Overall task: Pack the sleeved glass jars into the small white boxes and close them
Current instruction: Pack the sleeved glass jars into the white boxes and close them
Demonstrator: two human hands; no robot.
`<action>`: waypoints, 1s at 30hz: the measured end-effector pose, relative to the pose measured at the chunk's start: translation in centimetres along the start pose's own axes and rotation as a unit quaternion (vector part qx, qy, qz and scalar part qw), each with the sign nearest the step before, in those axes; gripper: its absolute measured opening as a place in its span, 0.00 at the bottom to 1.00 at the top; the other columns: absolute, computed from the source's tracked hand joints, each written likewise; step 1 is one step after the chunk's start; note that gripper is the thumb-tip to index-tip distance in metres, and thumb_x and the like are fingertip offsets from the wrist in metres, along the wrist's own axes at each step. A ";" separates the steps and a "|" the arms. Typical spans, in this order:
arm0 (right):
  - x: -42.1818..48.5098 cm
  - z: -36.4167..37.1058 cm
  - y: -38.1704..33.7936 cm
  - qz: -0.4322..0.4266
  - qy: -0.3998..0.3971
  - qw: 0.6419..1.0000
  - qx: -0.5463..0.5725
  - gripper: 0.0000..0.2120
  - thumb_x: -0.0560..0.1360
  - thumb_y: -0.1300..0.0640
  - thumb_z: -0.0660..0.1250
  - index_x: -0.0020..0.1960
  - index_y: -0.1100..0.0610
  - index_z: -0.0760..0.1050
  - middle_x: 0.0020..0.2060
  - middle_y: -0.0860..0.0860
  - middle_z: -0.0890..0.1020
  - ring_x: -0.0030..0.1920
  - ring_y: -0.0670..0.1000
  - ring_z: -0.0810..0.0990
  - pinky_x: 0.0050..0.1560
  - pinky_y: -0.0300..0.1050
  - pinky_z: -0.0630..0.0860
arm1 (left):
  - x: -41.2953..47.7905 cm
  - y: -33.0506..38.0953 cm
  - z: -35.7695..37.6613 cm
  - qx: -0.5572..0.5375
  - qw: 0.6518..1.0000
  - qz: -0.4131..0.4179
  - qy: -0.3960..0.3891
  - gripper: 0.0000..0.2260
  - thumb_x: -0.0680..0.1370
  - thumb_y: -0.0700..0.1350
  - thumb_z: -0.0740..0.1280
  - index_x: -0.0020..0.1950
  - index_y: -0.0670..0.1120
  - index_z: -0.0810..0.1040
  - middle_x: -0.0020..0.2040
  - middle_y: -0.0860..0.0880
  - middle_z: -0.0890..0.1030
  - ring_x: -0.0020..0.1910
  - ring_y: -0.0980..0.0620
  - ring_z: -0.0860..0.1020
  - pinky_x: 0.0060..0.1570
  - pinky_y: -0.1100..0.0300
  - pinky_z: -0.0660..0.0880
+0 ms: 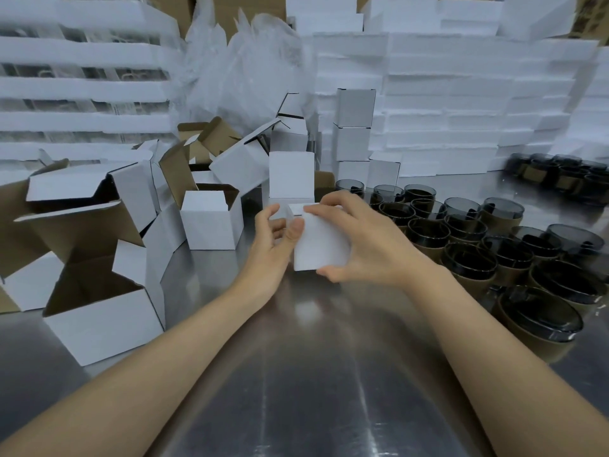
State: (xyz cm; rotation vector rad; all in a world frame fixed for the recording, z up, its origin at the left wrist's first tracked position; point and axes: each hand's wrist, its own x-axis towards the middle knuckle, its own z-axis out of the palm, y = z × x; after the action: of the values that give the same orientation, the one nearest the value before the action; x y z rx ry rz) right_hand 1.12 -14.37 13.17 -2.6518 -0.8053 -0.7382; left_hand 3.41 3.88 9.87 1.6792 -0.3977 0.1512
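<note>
A small white box is held tilted just above the steel table, in the middle of the view. My right hand grips it from the right, fingers over its top flap and thumb under its lower edge. My left hand touches its left side with thumb and fingertips. What is inside the box is hidden. Several dark glass jars in brown cardboard sleeves stand packed together on the right. Several open white boxes with raised flaps lie on the left.
Shut white boxes are stacked behind my hands, one right behind the held box. White foam slabs and clear plastic wrapping fill the back. The steel table runs toward me between my forearms.
</note>
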 end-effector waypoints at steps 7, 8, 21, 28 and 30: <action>0.1 -4.1 2.4 0.154 0.150 0.977 0.008 0.40 0.59 0.41 0.71 0.69 0.46 0.64 0.59 0.45 0.69 0.60 0.47 0.69 0.49 0.49 0.71 | 1.9 -1.4 0.2 0.240 0.964 -0.068 0.093 0.29 0.79 0.48 0.65 0.75 0.43 0.56 0.71 0.44 0.60 0.65 0.46 0.70 0.66 0.55 0.65; 0.4 -4.4 3.1 0.184 0.185 0.965 0.015 0.39 0.60 0.43 0.72 0.69 0.47 0.64 0.57 0.45 0.68 0.59 0.48 0.69 0.48 0.48 0.70 | 2.2 -1.5 0.6 0.274 0.954 -0.079 0.096 0.33 0.78 0.47 0.66 0.77 0.41 0.52 0.71 0.41 0.59 0.66 0.43 0.69 0.65 0.55 0.66; 8.5 -4.3 17.2 0.303 0.064 0.917 -0.250 0.38 0.67 0.52 0.76 0.69 0.62 0.62 0.63 0.58 0.68 0.65 0.59 0.65 0.43 0.52 0.68 | 5.7 -2.7 2.7 0.475 0.866 -0.067 0.143 0.55 0.70 0.69 0.65 0.76 0.41 0.34 0.69 0.39 0.63 0.60 0.41 0.73 0.53 0.51 0.72; 10.0 -1.7 21.4 0.315 0.041 0.913 -0.255 0.34 0.69 0.56 0.74 0.69 0.63 0.62 0.65 0.58 0.67 0.66 0.59 0.65 0.42 0.51 0.67 | 6.2 -3.7 2.6 0.475 0.866 -0.045 0.149 0.51 0.74 0.68 0.61 0.75 0.42 0.29 0.71 0.43 0.62 0.60 0.44 0.74 0.45 0.52 0.71; 10.8 -1.2 22.0 0.310 0.043 0.919 -0.238 0.32 0.70 0.60 0.73 0.69 0.63 0.62 0.66 0.59 0.66 0.67 0.59 0.63 0.42 0.51 0.68 | 6.3 -4.0 2.6 0.474 0.866 -0.040 0.152 0.51 0.74 0.67 0.60 0.74 0.42 0.28 0.72 0.44 0.62 0.61 0.44 0.74 0.42 0.54 0.67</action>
State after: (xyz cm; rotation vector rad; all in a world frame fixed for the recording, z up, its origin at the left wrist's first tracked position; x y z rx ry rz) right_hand 21.11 -27.83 17.64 -2.9873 0.2978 -0.9368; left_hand 10.27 0.70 7.82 2.5830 0.0210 0.6200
